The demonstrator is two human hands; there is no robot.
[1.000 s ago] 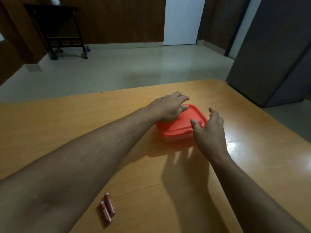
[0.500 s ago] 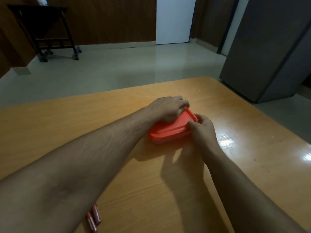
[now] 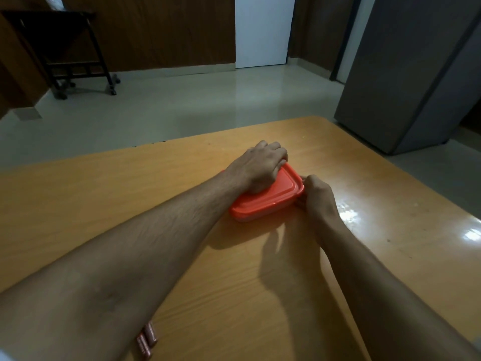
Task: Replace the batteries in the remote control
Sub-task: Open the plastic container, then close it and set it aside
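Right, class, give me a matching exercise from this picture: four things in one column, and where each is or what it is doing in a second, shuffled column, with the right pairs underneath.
Things
1. left hand
2. right hand
3. orange lid
4. batteries

Places or states
A. lying side by side at the near edge of the table, partly under the left forearm
B. pressing down on top of the lid
C. gripping the box's right corner
D. sitting on the box, between the two hands

Pairs: 1-B, 2-C, 3-D, 4-A
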